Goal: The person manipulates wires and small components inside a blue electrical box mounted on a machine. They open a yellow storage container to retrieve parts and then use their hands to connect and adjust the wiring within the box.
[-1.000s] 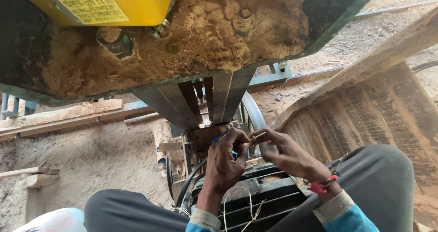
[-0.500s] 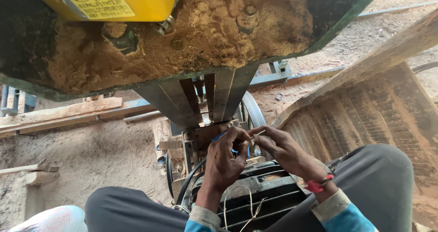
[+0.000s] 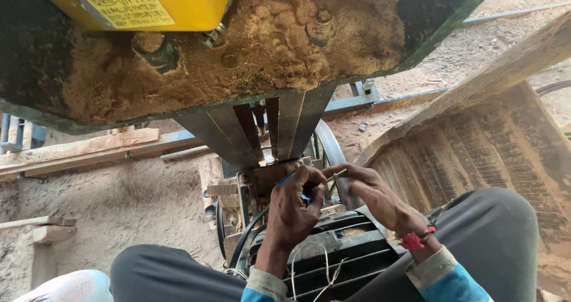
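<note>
My left hand [image 3: 295, 210] is closed around a blue-handled tool [image 3: 285, 178], held against a rusty metal bracket [image 3: 267, 177] below the machine's slanted steel plates [image 3: 262, 129]. My right hand [image 3: 372, 192] pinches a thin metal rod or tip [image 3: 336, 173] right beside the left hand's fingers. Both hands work close together over a black ribbed motor housing [image 3: 339, 251]. A curved steel saw band [image 3: 330, 150] runs just behind my fingers. A red thread is tied on my right wrist.
A green machine body caked with sawdust [image 3: 238, 58] overhangs at the top, with a yellow box [image 3: 143, 2] on it. A large sawn timber slab [image 3: 476, 141] lies to the right. Wooden planks [image 3: 77, 150] and sawdust-covered ground lie to the left. My knees [image 3: 493, 230] frame the work.
Both hands stay at the same spot on the bracket, with only slight finger shifts. The camera view has tilted a little.
</note>
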